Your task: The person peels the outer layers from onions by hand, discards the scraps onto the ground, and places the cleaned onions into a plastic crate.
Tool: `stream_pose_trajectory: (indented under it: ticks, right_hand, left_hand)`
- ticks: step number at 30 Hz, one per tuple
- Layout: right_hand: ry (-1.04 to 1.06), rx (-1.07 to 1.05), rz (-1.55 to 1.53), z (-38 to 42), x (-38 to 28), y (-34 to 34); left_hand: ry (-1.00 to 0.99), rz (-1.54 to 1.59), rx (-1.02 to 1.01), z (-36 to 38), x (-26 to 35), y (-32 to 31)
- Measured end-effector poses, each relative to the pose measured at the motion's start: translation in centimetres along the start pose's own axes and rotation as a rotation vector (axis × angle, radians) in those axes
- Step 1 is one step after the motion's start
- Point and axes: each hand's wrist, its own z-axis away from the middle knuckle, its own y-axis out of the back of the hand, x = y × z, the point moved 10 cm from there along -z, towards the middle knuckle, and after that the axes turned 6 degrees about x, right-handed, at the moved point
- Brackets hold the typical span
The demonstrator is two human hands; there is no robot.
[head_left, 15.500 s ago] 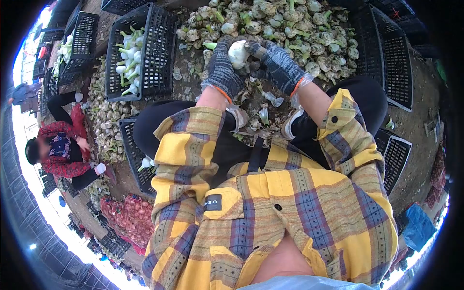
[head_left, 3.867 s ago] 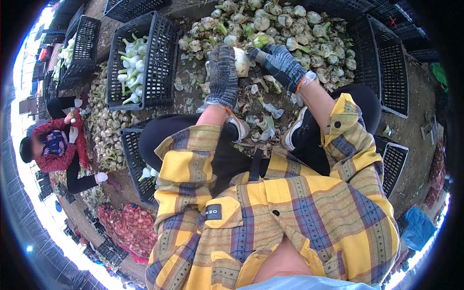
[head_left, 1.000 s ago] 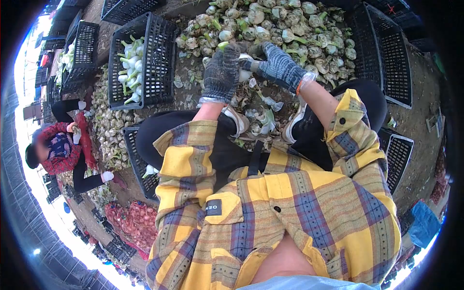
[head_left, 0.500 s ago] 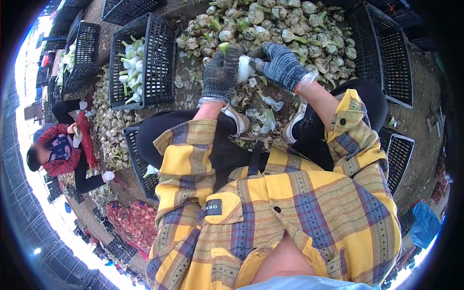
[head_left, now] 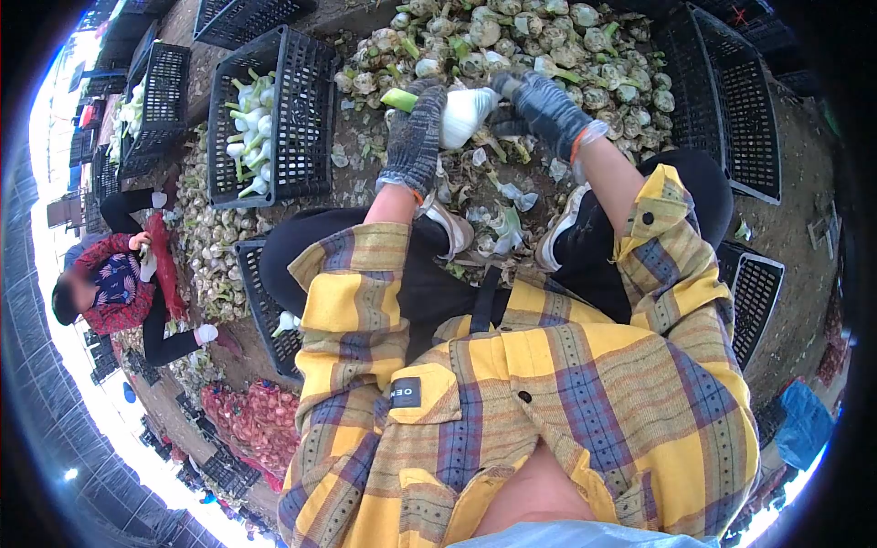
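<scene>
A white bulb (head_left: 468,116) with a short green stem sticking out to the left is held in my gloved left hand (head_left: 416,132), whose fingers wrap round the stem side. My gloved right hand (head_left: 545,111) is at the bulb's right side, fingers bent; whether it holds a tool there is too blurred to tell. Behind both hands lies a big heap of unpeeled, soil-marked bulbs (head_left: 548,36). Peeled skins and leaf scraps (head_left: 507,224) lie on the ground below the hands, between my shoes.
A black crate (head_left: 315,119) with white bulbs stands at left; another crate (head_left: 731,100) stands at right. More crates flank my knees. At far left a person (head_left: 119,283) in red sits beside a bulb heap (head_left: 215,256). Red net bags (head_left: 251,420) lie lower left.
The bulb has turned more sideways, showing its white side and green stem. My right hand has shifted slightly, its fingers bending differently. The other person's hands have moved a little.
</scene>
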Motion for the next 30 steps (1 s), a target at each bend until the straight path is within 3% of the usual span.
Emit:
stream_pose_trajectory:
  ticks: [3,6,8,9,11,15,16,20,22,23,26,27,29,30]
  right_hand:
    - [0.083,-0.181,-0.056,2.0,-1.5,-2.8]
    - [0.198,-0.177,0.274,1.6,-1.9,-2.5]
    - [0.352,-0.14,0.408,2.3,-3.2,-2.6]
    - [0.353,-0.141,0.408,2.3,-3.2,-2.8]
    - [0.34,0.009,0.401,1.9,-3.2,-1.7]
    - [0.149,0.166,-0.298,0.2,-1.3,1.5]
    - [0.113,0.111,-0.301,0.1,-1.3,1.6]
    - [0.068,0.13,-0.306,-0.9,-0.1,2.2]
    - [-0.039,-0.085,-0.431,0.8,-0.8,-0.7]
    - [-0.039,-0.084,-0.431,1.1,-0.8,-1.1]
    - [0.364,-0.172,0.444,1.9,-3.3,-3.0]
    - [0.363,-0.171,0.445,1.8,-3.1,-2.9]
    - [0.313,0.0,0.53,1.3,-3.0,-1.4]
    - [0.282,0.011,0.313,0.4,-2.1,-0.9]
  left_hand:
    - [0.047,0.043,-0.011,0.5,0.3,-0.2]
    - [-0.008,0.105,-0.039,0.2,-0.1,-0.2]
    - [0.184,0.021,0.009,0.3,-2.4,0.0]
    - [0.182,0.021,0.01,0.2,-2.5,-0.2]
    - [0.368,0.272,0.001,0.7,-3.8,-1.1]
    - [0.476,0.458,0.042,1.4,-3.3,-1.7]
    - [0.474,0.604,0.031,1.6,-2.7,-2.1]
    - [0.41,0.552,0.012,0.0,-3.1,-1.2]
    - [0.355,0.533,0.037,-0.4,-3.1,-0.7]
    - [0.296,0.515,0.059,-0.5,-2.5,-0.3]
    - [0.211,0.43,0.018,0.0,-1.5,-0.6]
    - [0.211,0.431,0.017,0.4,-1.5,-0.7]
    - [0.155,0.026,0.145,0.7,-1.3,0.7]
    - [0.242,0.132,0.172,1.0,-2.2,0.5]
